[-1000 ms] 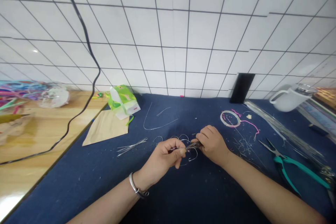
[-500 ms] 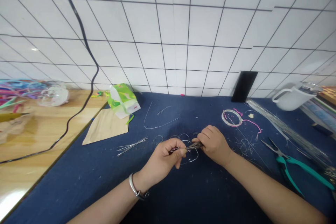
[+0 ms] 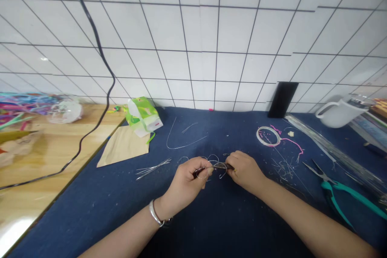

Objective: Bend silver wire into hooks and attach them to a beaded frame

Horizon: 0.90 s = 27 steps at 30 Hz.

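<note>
My left hand [image 3: 193, 173], with a silver bangle at the wrist, pinches a piece of thin curled wire [image 3: 223, 176] between thumb and fingers. My right hand [image 3: 242, 169] is closed around small dark pliers [image 3: 224, 166], whose jaws point left and meet the wire close to my left fingertips. The pliers' handles are mostly hidden in my right palm. Loops of wire [image 3: 213, 156] show just behind my hands. Straight wire pieces [image 3: 153, 168] lie to the left of my left hand.
Teal-handled long-nose pliers [image 3: 329, 181] lie at the right, near wire scraps [image 3: 284, 168] and a bundle of long wires [image 3: 329, 141]. A white ring dish [image 3: 268, 136], a black block [image 3: 283, 99] and a white mug [image 3: 341, 112] stand behind. At left are a green packet [image 3: 142, 113] and a black cable [image 3: 96, 34].
The pliers and the held wire have turned slightly, and the curl of wire between my hands sits differently. My right hand has lowered a little. Both hands keep their holds.
</note>
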{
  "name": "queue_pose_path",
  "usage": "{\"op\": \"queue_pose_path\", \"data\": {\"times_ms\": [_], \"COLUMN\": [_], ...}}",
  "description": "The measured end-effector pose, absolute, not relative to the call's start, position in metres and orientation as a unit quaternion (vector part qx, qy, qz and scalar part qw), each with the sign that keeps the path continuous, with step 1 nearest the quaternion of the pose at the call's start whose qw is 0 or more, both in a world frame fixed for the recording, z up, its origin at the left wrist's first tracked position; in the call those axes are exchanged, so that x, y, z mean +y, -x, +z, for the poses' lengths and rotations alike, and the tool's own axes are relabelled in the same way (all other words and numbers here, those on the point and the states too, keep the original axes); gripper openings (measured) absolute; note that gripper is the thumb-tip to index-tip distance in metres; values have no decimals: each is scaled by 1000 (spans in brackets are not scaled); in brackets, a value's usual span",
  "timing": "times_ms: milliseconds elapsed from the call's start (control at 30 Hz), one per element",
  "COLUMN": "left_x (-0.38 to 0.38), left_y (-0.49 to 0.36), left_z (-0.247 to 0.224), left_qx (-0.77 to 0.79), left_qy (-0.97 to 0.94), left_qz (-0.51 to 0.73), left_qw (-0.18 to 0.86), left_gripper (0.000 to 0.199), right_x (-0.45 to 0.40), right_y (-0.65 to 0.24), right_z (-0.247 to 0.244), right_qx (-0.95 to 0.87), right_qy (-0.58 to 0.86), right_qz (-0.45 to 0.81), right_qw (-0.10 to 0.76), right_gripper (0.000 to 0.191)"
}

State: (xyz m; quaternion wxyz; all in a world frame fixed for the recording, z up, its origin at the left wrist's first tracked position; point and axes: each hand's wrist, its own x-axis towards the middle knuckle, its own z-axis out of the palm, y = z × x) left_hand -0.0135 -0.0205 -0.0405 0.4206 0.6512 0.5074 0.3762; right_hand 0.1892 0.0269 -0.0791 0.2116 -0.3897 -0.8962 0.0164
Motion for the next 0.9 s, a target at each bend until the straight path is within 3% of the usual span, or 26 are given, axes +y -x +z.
{"op": "queue_pose_path", "data": {"times_ms": [333,700,900], "left_x": [-18,-20,-16], "left_y": [13,13,15], "left_z": [-48,-41,-43], "left_qx": [538,523,496], "left_qy": [-664,-642,-614], "left_qz": [392,398,372], "left_qw": [342,396,489], "left_gripper": [10,12,17], "right_x": [23,24,27], "right_y": [-185,-188,-190], "right_z": [-75,-79,-73], "right_qx": [-885,-878,-883], "right_qy": [428,432,418], "right_qz": [48,58,8], "right_qw": [175,196,215], "right_gripper": [15,12,11]}}
